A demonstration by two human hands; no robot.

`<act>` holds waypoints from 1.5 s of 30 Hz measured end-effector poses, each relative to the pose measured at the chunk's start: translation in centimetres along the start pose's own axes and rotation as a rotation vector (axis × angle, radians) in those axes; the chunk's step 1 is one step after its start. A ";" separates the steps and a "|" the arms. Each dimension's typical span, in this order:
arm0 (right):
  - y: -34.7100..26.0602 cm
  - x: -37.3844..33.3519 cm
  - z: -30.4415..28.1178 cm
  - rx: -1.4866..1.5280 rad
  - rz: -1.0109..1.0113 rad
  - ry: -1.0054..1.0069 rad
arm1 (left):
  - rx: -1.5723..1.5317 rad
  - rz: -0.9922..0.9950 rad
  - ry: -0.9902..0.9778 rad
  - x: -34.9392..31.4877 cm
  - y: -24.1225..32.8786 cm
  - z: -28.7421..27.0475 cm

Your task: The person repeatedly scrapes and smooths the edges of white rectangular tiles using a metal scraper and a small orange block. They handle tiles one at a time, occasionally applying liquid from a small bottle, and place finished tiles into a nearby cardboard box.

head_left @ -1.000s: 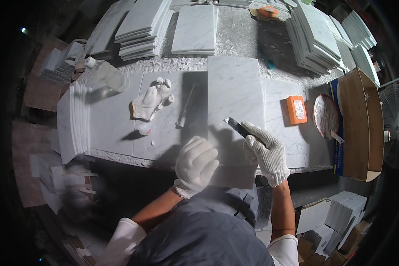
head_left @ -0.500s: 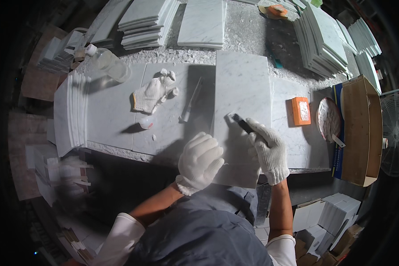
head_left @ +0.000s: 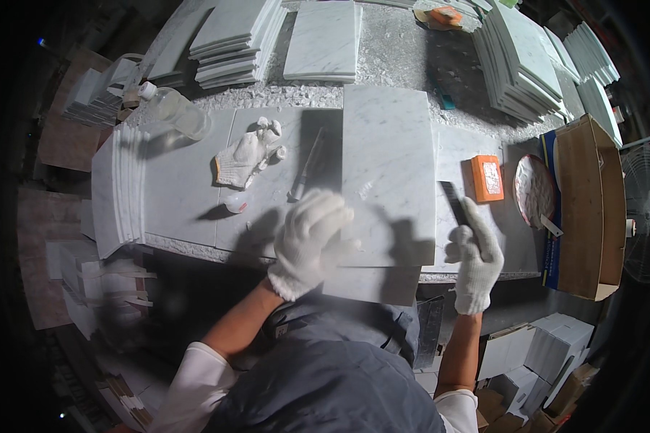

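Note:
A pale grey-veined marble slab (head_left: 388, 159) lies lengthwise before me, with another pale slab (head_left: 372, 283) showing under its near end. My right hand (head_left: 475, 261), in a white knit glove, grips a slim dark flat tool (head_left: 453, 203) just off the slab's right side. The tool points up and away, apart from the slab. A small whitish mark (head_left: 366, 190) shows on the slab's face. My left hand (head_left: 309, 242), also gloved, is over the slab's near left edge, fingers bent and smeared by motion. Whether it holds anything is hidden.
Left of the slab lie a spare glove (head_left: 244, 157), a slim pale tool (head_left: 307, 166), a small clear cup (head_left: 236, 203) and a clear bottle (head_left: 179, 112). On the right are an orange block (head_left: 488, 178), a round dish (head_left: 533, 189) and a cardboard box (head_left: 583, 209). Tile stacks (head_left: 235, 40) stand behind.
My right hand has drawn the dark tool off the slab, to the right and nearer me. My left hand has shifted slightly left and up. A whitish mark now shows on the slab.

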State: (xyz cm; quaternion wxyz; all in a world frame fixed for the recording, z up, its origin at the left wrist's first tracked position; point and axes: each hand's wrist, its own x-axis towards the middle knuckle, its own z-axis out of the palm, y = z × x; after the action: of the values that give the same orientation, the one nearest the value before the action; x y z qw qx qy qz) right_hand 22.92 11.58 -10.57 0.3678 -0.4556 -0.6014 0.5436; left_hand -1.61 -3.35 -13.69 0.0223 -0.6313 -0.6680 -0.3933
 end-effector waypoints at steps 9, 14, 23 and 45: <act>1.3 -2.4 -2.0 0.192 0.254 0.194 | 0.438 0.189 -0.186 7.6 -4.6 3.1; 2.0 -2.4 -3.9 0.204 0.251 0.260 | 0.366 0.326 -0.344 6.5 -3.8 1.3; 1.6 -1.7 -3.8 0.377 0.172 0.023 | 0.229 0.149 -0.336 2.8 0.7 0.7; -3.0 0.0 2.0 -0.145 0.141 -0.180 | 0.590 -0.350 -0.027 2.5 -3.0 -1.3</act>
State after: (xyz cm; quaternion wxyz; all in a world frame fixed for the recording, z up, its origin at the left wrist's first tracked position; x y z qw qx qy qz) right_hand 20.63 10.96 -7.85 0.2393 -0.4713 -0.6362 0.5620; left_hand -5.33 -1.63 -12.98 0.1271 -0.4787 -0.8514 -0.1728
